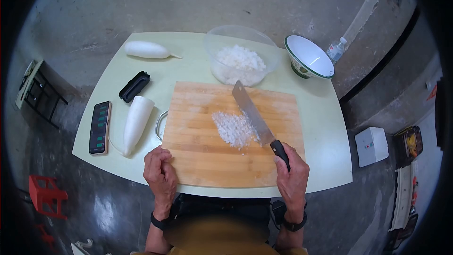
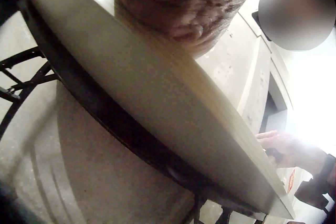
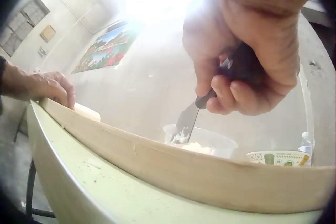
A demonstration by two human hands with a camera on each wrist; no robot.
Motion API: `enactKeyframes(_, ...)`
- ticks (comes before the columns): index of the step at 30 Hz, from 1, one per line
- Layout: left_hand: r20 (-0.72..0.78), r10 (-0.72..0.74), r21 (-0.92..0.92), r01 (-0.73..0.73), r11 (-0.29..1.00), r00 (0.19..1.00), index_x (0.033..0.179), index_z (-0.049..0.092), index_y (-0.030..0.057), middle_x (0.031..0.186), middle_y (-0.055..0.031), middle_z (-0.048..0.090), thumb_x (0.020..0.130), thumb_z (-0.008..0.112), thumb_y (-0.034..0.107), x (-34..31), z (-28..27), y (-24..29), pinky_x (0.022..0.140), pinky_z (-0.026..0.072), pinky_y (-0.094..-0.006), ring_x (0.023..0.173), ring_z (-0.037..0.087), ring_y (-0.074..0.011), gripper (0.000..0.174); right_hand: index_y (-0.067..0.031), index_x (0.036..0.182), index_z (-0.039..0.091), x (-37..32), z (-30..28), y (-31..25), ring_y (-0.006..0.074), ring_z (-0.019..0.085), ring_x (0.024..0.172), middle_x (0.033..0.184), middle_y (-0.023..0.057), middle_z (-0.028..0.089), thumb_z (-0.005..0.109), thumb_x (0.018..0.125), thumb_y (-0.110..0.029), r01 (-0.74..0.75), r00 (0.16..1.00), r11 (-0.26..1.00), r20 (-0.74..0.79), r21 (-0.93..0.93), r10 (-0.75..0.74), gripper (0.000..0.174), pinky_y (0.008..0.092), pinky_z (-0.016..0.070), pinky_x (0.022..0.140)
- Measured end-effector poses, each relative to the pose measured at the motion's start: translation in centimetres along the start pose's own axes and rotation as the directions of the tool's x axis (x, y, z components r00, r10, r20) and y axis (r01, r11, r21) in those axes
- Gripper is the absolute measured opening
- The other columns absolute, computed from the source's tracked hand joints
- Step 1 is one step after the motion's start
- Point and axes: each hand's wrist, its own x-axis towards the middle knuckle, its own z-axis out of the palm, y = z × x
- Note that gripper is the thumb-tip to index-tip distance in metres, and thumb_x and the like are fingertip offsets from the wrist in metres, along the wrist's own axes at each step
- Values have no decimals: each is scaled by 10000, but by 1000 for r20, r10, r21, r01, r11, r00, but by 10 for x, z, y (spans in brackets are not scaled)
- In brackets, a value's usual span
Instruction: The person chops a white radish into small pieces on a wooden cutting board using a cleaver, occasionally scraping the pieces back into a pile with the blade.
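My right hand (image 1: 292, 174) grips the black handle of a kitchen knife (image 1: 252, 115). The wide steel blade slants up and left over the wooden cutting board (image 1: 198, 165), along the right side of a small heap of finely chopped white radish (image 1: 233, 130). Bits of white stick to the blade in the right wrist view. At the board's front left corner, my left hand (image 1: 160, 172) holds the edge with bent fingers. Behind the board, a clear plastic bowl (image 1: 217, 68) contains more chopped white radish. A cut white radish (image 1: 138, 120) lies left of the board.
A whole white radish (image 1: 146, 49) lies at the back left, with a black case (image 1: 134, 86) and a phone (image 1: 99, 127) in front of it. At the back right stand a green-rimmed bowl (image 1: 309, 56) and a plastic bottle (image 1: 336, 49). A metal handle (image 1: 160, 125) shows beside the board.
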Motion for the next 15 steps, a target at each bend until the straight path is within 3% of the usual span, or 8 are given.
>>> enactKeyframes(15,8,-2,2,2,1000,1000,877,615,-15,875,-146,644,708,440,-201,0,-1,0,951,543,-442,878,646,-319,306,7,1180,644,1,0,5,359,687,882,1009,200,690,653,871,-2,12,998,999,-68,-31,-14,309,388,536,769)
